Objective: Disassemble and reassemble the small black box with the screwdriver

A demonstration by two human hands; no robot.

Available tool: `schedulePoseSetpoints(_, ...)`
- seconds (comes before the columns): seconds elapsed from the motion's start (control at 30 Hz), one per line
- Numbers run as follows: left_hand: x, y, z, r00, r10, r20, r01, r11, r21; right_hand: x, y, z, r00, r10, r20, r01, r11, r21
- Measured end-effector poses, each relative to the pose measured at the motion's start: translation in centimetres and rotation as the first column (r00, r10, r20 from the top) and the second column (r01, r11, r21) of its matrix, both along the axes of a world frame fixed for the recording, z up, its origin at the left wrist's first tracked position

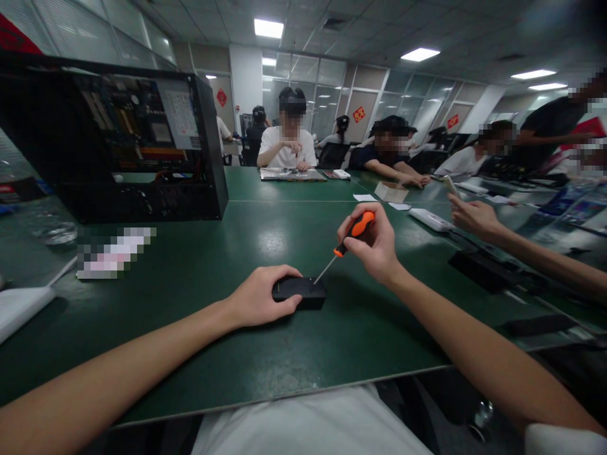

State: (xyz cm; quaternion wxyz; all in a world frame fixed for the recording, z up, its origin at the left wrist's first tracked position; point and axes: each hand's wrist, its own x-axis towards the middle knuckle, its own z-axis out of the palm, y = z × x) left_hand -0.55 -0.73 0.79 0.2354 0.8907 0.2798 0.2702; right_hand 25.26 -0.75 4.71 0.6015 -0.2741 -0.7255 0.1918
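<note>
A small black rectangular box [310, 302] lies flat on the green table [294, 354]. My left hand [265, 296] grips its left end between thumb and fingers. Above and to the right, my right hand [372, 246] is closed around the orange and black handle of a screwdriver [363, 226]. The tool slants down to the left, and its metal shaft meets the top of the box near the right end. Whether the tip sits in a screw is too small to tell.
An opened computer case [208, 145] stands at the back left. Near it are a blurred-out pale item [116, 253] and a white device [21, 306]. To the right lie a white power strip [430, 220], a black adapter [481, 272] and another person's hand [477, 215]. A small box [391, 191] stands farther back.
</note>
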Motion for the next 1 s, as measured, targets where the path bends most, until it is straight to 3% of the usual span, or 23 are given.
schedulePoseSetpoints(0.17, -0.3, 0.2, 0.0, 0.999, 0.039, -0.006, -0.038, 0.999, 0.038, 1.1, 0.9, 0.2, 0.996, -0.062, -0.059, 0.062, 0.998, 0.002)
schedulePoseSetpoints(0.6, -0.1, 0.5, -0.2, 0.999, 0.019, -0.030, -0.019, 1.000, 0.014, 0.5, 1.9, -1.1, 0.991, -0.086, -0.103, 0.067, 0.982, -0.179)
schedulePoseSetpoints(0.87, -0.1, 0.6, -0.4, 0.999, 0.024, -0.033, -0.024, 0.999, 0.022, 0.8, 3.3, -2.4, 0.982, -0.029, -0.188, -0.029, 0.954, -0.298)
schedulePoseSetpoints(1.0, 0.0, 0.5, -0.3, 0.999, 0.023, -0.033, -0.023, 0.999, 0.022, 1.0, 3.2, -2.2, 0.982, -0.032, -0.187, -0.024, 0.957, -0.288)
